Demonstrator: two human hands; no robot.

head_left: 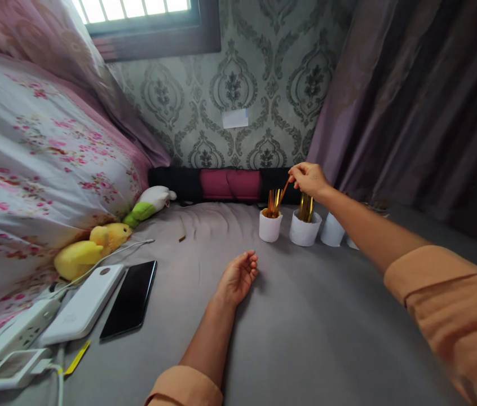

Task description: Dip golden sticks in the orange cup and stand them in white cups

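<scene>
My right hand (pixel 309 179) pinches a thin copper-orange strip (pixel 285 187) above a small white cup (pixel 269 230). The strip slants down to the cup's mouth, where several orange and gold strips (pixel 273 204) stand upright. Just right of it, under my right hand, is a wider white cup (pixel 305 232) with shiny gold strips (pixel 306 207) inside. My left hand (pixel 238 276) rests on the grey sheet, palm up, its fingers loosely curled and holding nothing.
Another white cup (pixel 332 231) stands partly behind my right arm. A black phone (pixel 129 299), a white power bank (pixel 84 304) and a power strip (pixel 22 332) lie at left. Plush toys (pixel 78 258) line the floral cloth (pixel 65 129). A black-and-maroon roll (pixel 230 185) lies against the wall.
</scene>
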